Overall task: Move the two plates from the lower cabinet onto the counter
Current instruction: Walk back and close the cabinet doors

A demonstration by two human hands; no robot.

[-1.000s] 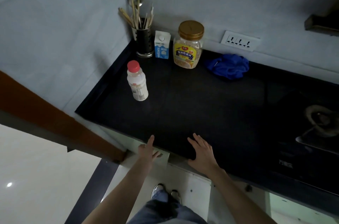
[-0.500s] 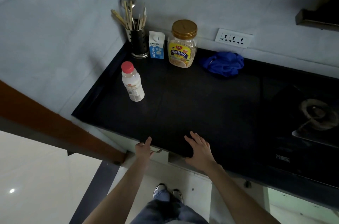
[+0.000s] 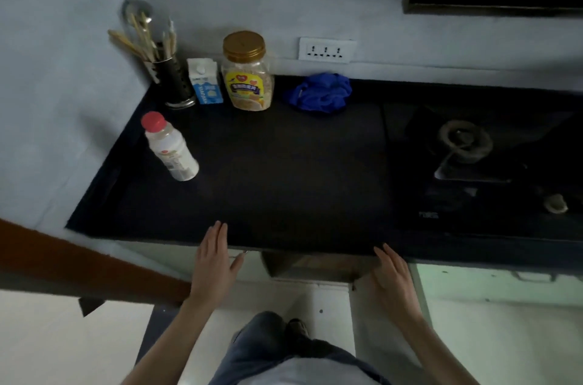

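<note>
A black counter (image 3: 284, 182) runs across the view, with pale lower cabinet doors under its front edge. A dark gap (image 3: 309, 264) shows between two doors below the counter lip. My left hand (image 3: 214, 261) is flat and open against the left door (image 3: 164, 255), near a small handle. My right hand (image 3: 391, 280) is open, fingers together, against the edge of the right door (image 3: 378, 337), which stands swung out. No plates are visible; the cabinet's inside is hidden in shadow.
On the counter's left stand a red-capped white bottle (image 3: 168, 148), a utensil holder (image 3: 172, 81), a small milk carton (image 3: 204, 81) and a gold-lidded jar (image 3: 247, 72). A blue cloth (image 3: 320, 92) lies by the wall. A gas hob (image 3: 467, 145) fills the right side.
My hands have moved apart at the counter's front edge, the right one shifting right. A dark gap has appeared between the cabinet doors. The view has swung rightwards.
</note>
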